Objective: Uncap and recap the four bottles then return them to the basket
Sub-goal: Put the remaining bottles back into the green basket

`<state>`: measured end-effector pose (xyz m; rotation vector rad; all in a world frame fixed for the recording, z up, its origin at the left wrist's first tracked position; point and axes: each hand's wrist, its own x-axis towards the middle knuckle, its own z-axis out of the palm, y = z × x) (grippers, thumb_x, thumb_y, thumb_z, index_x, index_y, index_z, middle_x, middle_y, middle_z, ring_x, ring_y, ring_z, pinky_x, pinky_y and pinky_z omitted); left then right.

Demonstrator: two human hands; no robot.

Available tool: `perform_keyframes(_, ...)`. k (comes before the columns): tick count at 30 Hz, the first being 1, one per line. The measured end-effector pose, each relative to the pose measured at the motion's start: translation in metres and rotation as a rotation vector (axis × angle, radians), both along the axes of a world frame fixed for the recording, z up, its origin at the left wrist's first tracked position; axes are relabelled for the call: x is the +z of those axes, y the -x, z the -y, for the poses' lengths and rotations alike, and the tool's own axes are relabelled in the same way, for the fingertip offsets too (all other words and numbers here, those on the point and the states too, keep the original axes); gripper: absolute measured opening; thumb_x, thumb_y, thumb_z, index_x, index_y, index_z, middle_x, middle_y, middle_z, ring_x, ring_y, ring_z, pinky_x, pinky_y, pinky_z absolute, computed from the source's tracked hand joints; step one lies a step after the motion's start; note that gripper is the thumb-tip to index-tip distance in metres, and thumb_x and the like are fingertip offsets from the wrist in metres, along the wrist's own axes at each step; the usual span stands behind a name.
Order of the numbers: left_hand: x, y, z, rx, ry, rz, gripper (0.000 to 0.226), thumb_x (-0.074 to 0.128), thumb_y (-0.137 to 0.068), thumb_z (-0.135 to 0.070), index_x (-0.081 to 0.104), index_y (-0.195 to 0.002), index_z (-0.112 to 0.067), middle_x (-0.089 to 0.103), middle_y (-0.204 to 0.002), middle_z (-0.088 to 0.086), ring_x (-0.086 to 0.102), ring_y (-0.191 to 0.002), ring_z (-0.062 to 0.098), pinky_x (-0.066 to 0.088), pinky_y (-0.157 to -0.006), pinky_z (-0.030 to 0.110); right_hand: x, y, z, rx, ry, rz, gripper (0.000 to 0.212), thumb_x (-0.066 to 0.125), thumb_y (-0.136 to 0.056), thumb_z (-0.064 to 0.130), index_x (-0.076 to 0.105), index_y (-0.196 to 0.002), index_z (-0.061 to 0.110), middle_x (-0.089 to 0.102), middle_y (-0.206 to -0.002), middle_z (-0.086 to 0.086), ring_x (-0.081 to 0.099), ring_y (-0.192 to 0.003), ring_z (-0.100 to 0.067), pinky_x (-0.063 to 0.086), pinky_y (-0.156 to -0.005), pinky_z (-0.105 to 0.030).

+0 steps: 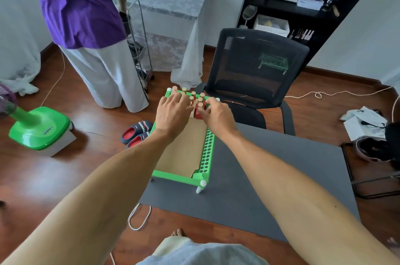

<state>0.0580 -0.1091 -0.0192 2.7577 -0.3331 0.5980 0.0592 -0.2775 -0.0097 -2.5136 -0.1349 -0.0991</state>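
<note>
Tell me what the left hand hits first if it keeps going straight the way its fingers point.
Probably the gold-capped bottles clustered at the far end of the green basket; the left hand already reaches their near edge, though depth is unclear.

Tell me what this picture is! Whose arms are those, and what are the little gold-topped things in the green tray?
There is no machine here. The picture comes from a camera worn on a person's head, looking forward and down, so the two long arms are that person's own.

The left hand and the right hand both reach to the far end of a green basket, a shallow tray with holes along its side and small white feet. It sits on a dark grey table. A sheet of brown cardboard lines the bottom.

At the far end stands a cluster of small bottles with gold caps. The fingers are right among them, but I cannot tell whether either hand is gripping one.

Behind are a black office chair and another person standing on the wooden floor.
</note>
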Motion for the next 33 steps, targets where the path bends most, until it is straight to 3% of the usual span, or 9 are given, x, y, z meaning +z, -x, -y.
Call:
perform_keyframes(5,0.000,0.007,-0.022,0.090,0.203,-0.005,0.029,0.060,-0.085,-0.031,0.047,-0.106,-0.016,0.055,-0.102,0.005,0.053,-0.089,0.024,0.042,-0.079,0.036,-0.010,0.014,-0.004,-0.070,-0.103,0.023,0.023,0.072,-0.094,0.027,0.062,-0.105,0.009,0.063,-0.088,-0.001,0.061,-0.079,-0.025,0.048,-0.067,-0.036)
perform_keyframes(8,-0.005,0.012,-0.038,0.150,0.338,-0.115,0.056,0.061,-0.089,-0.031,0.042,-0.136,-0.008,0.050,-0.136,0.014,0.051,-0.121,0.032,0.044,-0.098,0.043,-0.016,0.019,-0.010,-0.124,-0.171,0.004,0.031,0.073,-0.094,0.020,0.060,-0.119,0.008,0.067,-0.111,-0.007,0.064,-0.099,-0.027,0.054,-0.080,-0.038)
perform_keyframes(11,-0.014,0.016,-0.049,0.214,0.411,-0.362,0.082,0.057,-0.094,-0.044,0.017,-0.155,-0.008,0.022,-0.163,0.015,0.029,-0.147,0.031,0.032,-0.117,0.046,-0.021,0.019,-0.019,-0.192,-0.224,-0.094,0.052,0.070,-0.095,0.014,0.047,-0.141,0.006,0.065,-0.130,-0.012,0.063,-0.117,-0.029,0.052,-0.090,-0.033)
perform_keyframes(12,-0.017,0.018,-0.053,0.214,0.405,-0.436,0.083,0.058,-0.092,-0.043,0.016,-0.155,-0.009,0.020,-0.163,0.015,0.032,-0.145,0.033,0.037,-0.114,0.048,-0.023,0.019,-0.023,-0.213,-0.239,-0.123,0.059,0.069,-0.095,0.012,0.042,-0.146,0.006,0.064,-0.133,-0.012,0.062,-0.119,-0.030,0.050,-0.089,-0.031)
perform_keyframes(15,-0.025,0.024,-0.063,0.170,0.415,-0.519,0.062,0.059,-0.087,-0.033,0.027,-0.136,-0.014,0.043,-0.142,0.016,0.056,-0.118,0.038,0.054,-0.086,0.050,-0.028,0.017,-0.032,-0.257,-0.257,-0.204,0.073,0.067,-0.097,0.013,0.027,-0.158,0.008,0.058,-0.144,-0.013,0.059,-0.128,-0.033,0.051,-0.094,-0.033)
perform_keyframes(19,-0.033,0.027,-0.067,0.157,0.399,-0.617,0.066,0.054,-0.091,-0.028,0.022,-0.148,-0.021,0.049,-0.144,0.013,0.056,-0.118,0.034,0.049,-0.086,0.044,-0.035,0.011,-0.042,-0.298,-0.247,-0.277,0.080,0.063,-0.101,0.014,0.014,-0.165,0.009,0.049,-0.155,-0.015,0.053,-0.136,-0.035,0.047,-0.107,-0.040)
perform_keyframes(24,-0.038,0.028,-0.069,0.107,0.462,-0.657,0.048,0.043,-0.090,-0.017,0.033,-0.136,-0.028,0.062,-0.115,0.013,0.061,-0.089,0.034,0.050,-0.070,0.042,-0.045,0.003,-0.053,-0.345,-0.299,-0.228,0.068,0.061,-0.101,0.007,0.029,-0.160,0.012,0.058,-0.145,-0.012,0.059,-0.129,-0.032,0.048,-0.105,-0.037)
perform_keyframes(27,-0.042,0.030,-0.071,0.119,0.458,-0.657,0.056,0.040,-0.093,-0.017,0.027,-0.145,-0.030,0.062,-0.109,0.012,0.061,-0.088,0.034,0.048,-0.071,0.040,-0.049,-0.001,-0.056,-0.378,-0.288,-0.197,0.059,0.062,-0.100,0.007,0.039,-0.154,0.012,0.063,-0.139,-0.011,0.062,-0.125,-0.032,0.050,-0.103,-0.038)
perform_keyframes(33,-0.041,0.031,-0.069,0.111,0.462,-0.663,0.056,0.040,-0.092,-0.018,0.026,-0.145,-0.031,0.064,-0.109,0.012,0.061,-0.090,0.037,0.053,-0.079,0.049,-0.050,-0.004,-0.065,-0.422,-0.265,-0.187,0.058,0.062,-0.102,0.012,0.039,-0.155,0.012,0.063,-0.142,-0.010,0.061,-0.128,-0.031,0.051,-0.108,-0.043)
